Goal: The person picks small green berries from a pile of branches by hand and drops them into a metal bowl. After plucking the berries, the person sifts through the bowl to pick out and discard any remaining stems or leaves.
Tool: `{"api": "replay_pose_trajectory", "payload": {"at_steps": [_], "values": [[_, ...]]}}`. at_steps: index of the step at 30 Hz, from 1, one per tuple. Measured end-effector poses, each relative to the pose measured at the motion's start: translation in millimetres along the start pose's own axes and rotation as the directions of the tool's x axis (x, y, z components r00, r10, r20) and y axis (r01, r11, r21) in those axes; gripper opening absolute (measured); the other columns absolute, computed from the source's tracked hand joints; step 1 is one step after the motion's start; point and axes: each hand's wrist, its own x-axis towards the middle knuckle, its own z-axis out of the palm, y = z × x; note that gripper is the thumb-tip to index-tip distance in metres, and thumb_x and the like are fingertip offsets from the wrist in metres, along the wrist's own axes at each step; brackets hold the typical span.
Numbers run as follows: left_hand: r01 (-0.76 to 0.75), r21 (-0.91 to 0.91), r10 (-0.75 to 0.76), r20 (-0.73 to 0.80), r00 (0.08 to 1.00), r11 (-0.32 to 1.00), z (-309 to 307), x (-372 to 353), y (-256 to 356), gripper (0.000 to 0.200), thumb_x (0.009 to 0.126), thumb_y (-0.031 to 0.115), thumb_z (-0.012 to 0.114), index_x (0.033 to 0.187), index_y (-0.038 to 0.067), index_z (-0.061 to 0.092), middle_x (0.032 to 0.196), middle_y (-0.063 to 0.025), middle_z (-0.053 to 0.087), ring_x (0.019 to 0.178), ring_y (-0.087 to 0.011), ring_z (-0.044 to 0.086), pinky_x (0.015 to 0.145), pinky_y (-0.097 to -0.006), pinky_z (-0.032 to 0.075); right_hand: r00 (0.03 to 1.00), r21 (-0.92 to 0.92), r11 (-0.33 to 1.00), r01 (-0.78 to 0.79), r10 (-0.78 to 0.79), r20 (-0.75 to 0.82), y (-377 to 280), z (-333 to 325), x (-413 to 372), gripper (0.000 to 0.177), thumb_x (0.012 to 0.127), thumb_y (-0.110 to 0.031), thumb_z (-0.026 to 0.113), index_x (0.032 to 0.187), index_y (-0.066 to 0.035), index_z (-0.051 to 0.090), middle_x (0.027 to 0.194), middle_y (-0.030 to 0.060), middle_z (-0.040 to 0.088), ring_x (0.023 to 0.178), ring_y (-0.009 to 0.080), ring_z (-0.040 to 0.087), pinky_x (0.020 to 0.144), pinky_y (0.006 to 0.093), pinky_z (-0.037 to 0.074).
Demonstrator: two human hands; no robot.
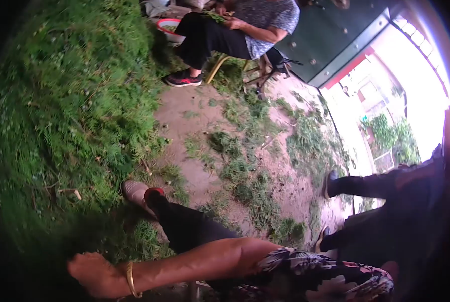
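Observation:
My right hand (96, 276) is at the lower left, low over the dark edge of the greenery. Its fingers are curled closed, and what they hold, if anything, is hidden in the shade. A gold bangle (130, 279) circles the wrist, and the bare forearm runs right to a floral sleeve (335, 282). Heaped green feathery plants (74, 116) fill the left side, beside and beyond the hand. No part of my left hand shows.
My shoe (137, 195) rests beside the heap. A seated person (265, 30) holds green sprigs near a red-rimmed basin (168, 27). Another person's dark-clothed legs (371, 186) are at the right. Cut greenery (255, 196) litters the floor by a dark green door (330, 35).

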Motion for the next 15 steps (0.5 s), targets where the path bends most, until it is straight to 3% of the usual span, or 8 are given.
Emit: {"api": "replay_pose_trajectory", "payload": {"at_steps": [6,7,8,10,12,13,14,15], "values": [[0.028,-0.051,-0.032,-0.076,0.997,0.998,-46,-20,24,0.03,0.077,0.018,0.063,0.101,0.002,0.064,0.088,-0.0196,0.063,0.079,-0.0285,0.058,0.074,-0.0406,0.048,0.984,0.005,0.996,0.092,-0.09,-0.153,0,18,6,0.014,0.058,-0.003,0.065,0.072,-0.001,0.062,0.079,0.0153,0.063,0.081,0.0296,0.064,0.072,0.0373,0.051],[0.037,-0.059,-0.042,-0.09,0.995,0.998,-52,-23,24,0.029,0.076,0.018,0.063,0.101,0.002,0.065,0.087,-0.0193,0.063,0.078,-0.0278,0.058,0.073,-0.0403,0.048,0.979,0.049,0.984,0.171,-0.164,-0.122,0,9,-1,0.006,0.067,-0.003,0.061,0.068,0.003,0.06,0.068,0.0166,0.057,0.066,0.029,0.054,0.06,0.0392,0.045],[0.047,-0.069,-0.054,-0.106,0.993,0.997,-59,-27,24,0.028,0.076,0.017,0.063,0.1,0.003,0.065,0.086,-0.0191,0.063,0.077,-0.0272,0.058,0.073,-0.0401,0.048,0.966,0.095,0.964,0.25,-0.241,-0.092,-2,1,-8,0.015,0.075,-0.003,0.056,0.064,0.007,0.058,0.057,0.0179,0.05,0.05,0.0285,0.044,0.048,0.0411,0.039],[0.062,-0.09,-0.075,-0.144,0.987,0.994,-91,-43,-1,0.026,0.076,0.016,0.062,0.099,0.003,0.067,0.084,-0.0186,0.063,0.075,-0.026,0.058,0.071,-0.0396,0.049,0.972,0.095,0.969,0.23,-0.224,-0.066,-3,1,-9,0.013,0.076,-0.004,0.058,0.072,0.006,0.063,0.065,0.0197,0.057,0.058,0.0311,0.053,0.054,0.0422,0.044],[0.078,-0.115,-0.099,-0.19,0.977,0.99,-99,-43,0,0.025,0.076,0.015,0.062,0.097,0.004,0.068,0.082,-0.0181,0.064,0.074,-0.0248,0.058,0.07,-0.0391,0.049,0.951,0.054,0.991,0.12,-0.099,-0.293,0,18,1,0.007,0.06,-0.002,0.063,0.068,-0.002,0.063,0.076,0.0172,0.064,0.08,0.0314,0.065,0.069,0.0396,0.052],[0.088,-0.126,-0.114,-0.22,0.969,0.988,-104,-47,5,0.024,0.076,0.015,0.062,0.097,0.004,0.068,0.081,-0.0178,0.064,0.073,-0.0242,0.058,0.07,-0.0388,0.049,0.95,0.056,0.99,0.13,-0.108,-0.292,1,21,3,0.007,0.06,-0.002,0.063,0.068,-0.002,0.063,0.076,0.0172,0.064,0.08,0.0314,0.065,0.069,0.0396,0.052],[0.09,-0.117,-0.116,-0.235,0.965,0.989,-87,-28,49,0.024,0.076,0.015,0.062,0.097,0.004,0.068,0.081,-0.0178,0.064,0.073,-0.0242,0.058,0.07,-0.0388,0.049,0.961,0.088,0.994,-0.07,0.091,-0.262,-5,14,2,0.011,0.062,-0.009,0.066,0.072,-0.003,0.064,0.077,0.0154,0.065,0.079,0.0326,0.065,0.068,0.0389,0.053],[0.12,-0.385,-0.206,-0.189,0.96,0.915,-81,-18,98,0.028,0.078,0.014,0.06,0.103,0.001,0.063,0.089,-0.0186,0.062,0.079,-0.0257,0.059,0.073,-0.038,0.049,0.937,0.112,0.96,-0.258,0.276,-0.213,-12,11,4,0.017,0.063,-0.015,0.068,0.076,-0.005,0.065,0.077,0.0137,0.065,0.078,0.0338,0.065,0.066,0.0381,0.053]]}}
